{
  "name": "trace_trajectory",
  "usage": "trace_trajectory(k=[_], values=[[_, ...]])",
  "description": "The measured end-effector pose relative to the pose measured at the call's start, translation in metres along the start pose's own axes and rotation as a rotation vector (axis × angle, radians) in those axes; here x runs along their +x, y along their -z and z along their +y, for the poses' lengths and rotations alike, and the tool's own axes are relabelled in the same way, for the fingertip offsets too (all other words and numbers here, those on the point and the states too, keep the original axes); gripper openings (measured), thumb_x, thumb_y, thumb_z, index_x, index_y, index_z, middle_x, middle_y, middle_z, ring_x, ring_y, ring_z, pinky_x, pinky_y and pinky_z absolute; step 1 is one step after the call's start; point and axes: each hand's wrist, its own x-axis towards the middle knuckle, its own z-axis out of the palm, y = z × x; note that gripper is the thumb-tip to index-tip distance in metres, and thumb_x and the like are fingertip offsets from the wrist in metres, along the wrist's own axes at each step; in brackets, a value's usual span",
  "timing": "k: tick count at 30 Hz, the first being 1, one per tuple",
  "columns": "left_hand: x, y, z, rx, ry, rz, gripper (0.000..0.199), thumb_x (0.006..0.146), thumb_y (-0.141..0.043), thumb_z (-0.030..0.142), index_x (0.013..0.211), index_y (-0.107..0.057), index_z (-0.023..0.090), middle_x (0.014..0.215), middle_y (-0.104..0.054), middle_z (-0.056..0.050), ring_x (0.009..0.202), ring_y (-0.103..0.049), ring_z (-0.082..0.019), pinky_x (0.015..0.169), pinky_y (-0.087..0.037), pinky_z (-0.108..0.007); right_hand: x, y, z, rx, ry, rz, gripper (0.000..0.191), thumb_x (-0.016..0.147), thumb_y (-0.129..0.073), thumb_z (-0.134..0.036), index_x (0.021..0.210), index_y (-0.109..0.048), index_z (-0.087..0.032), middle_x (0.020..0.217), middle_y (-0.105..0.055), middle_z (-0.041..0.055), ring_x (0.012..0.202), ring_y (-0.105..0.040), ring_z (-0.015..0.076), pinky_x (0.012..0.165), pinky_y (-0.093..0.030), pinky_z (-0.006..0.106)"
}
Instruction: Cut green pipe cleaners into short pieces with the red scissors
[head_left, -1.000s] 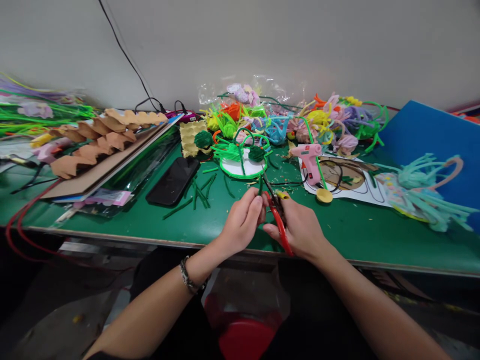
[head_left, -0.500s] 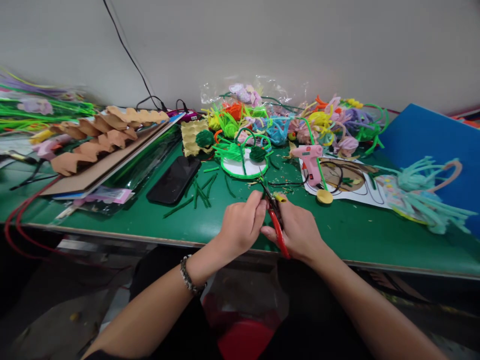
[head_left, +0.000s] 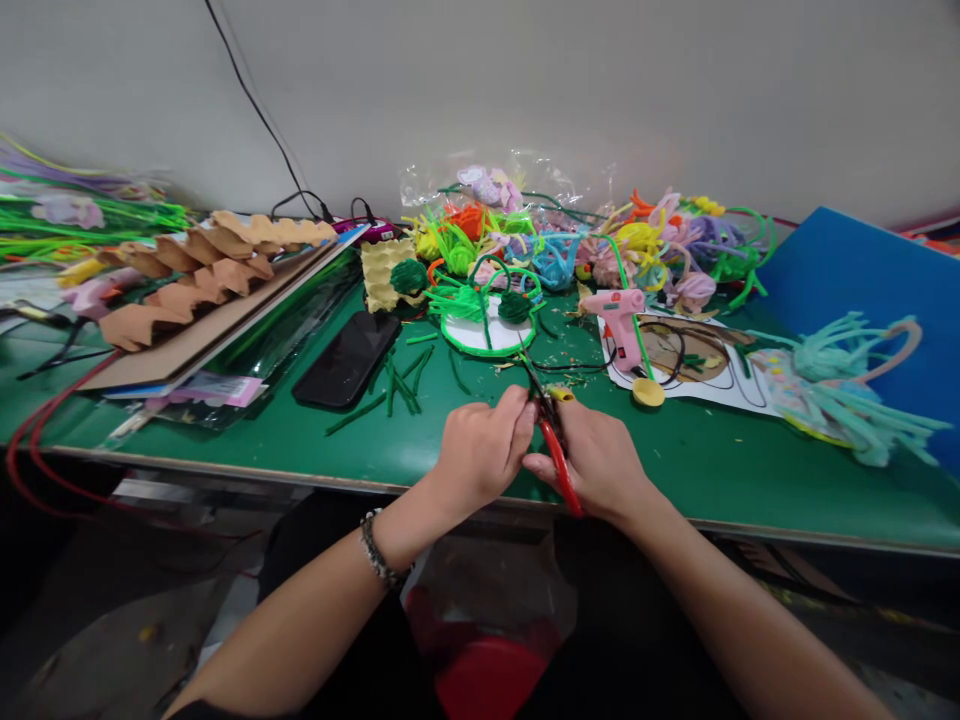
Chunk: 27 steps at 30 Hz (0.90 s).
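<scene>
Scissors with red handles and metal blades (head_left: 557, 457) sit in my right hand (head_left: 604, 455).
Its fingers wrap the handles; my left hand (head_left: 480, 445) curls just beside; whether it pinches anything, I cannot tell.

Black phone (head_left: 347, 360) on green table (head_left: 705, 450)

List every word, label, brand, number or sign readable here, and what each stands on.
No text can be read.
Pink glue gun: small red patches; any lettering too small.
Pale pink label at left: too blurred.
Black phone: no text visible.
Red-handled scissors: no lettering visible.
</scene>
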Motion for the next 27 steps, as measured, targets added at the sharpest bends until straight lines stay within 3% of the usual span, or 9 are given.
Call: trace_trajectory(k=[5,18,27], values=[[0.0016,0.0017,0.0003,0.042,0.056,0.034,0.038,0.09,-0.017,0.024,0.074,-0.05,0.014,0.043,-0.055,0.0,0.038,-0.051,-0.012,0.041,-0.031,-0.021,0.0006,0.0011,-0.0021,-0.026,0.014,0.012,0.065,0.077,-0.005,-0.068,0.077,-0.045,-0.016,0.062,-0.06,0.0078,0.048,-0.056,0.0189,0.044,-0.029,0.025],[0.0035,0.0063,0.001,0.113,-0.088,0.138,0.032,0.087,-0.025,0.019,0.064,-0.048,0.016,0.036,-0.047,0.003,0.033,-0.044,-0.011,0.042,-0.03,-0.023,-0.0008,-0.0029,-0.0053,-0.096,0.044,0.156,0.067,0.078,0.001,-0.065,0.067,-0.043,-0.017,0.048,-0.055,0.0048,0.036,-0.049,0.0142,0.038,-0.021,0.022],[0.004,0.0055,-0.0008,0.104,-0.118,0.165,0.031,0.086,-0.025,0.018,0.062,-0.046,0.017,0.034,-0.047,0.004,0.031,-0.042,-0.01,0.041,-0.03,-0.023,-0.0035,-0.0072,-0.0052,-0.012,0.022,0.08,0.069,0.075,-0.001,-0.069,0.076,-0.045,-0.015,0.056,-0.056,0.0057,0.045,-0.051,0.016,0.042,-0.028,0.024]])
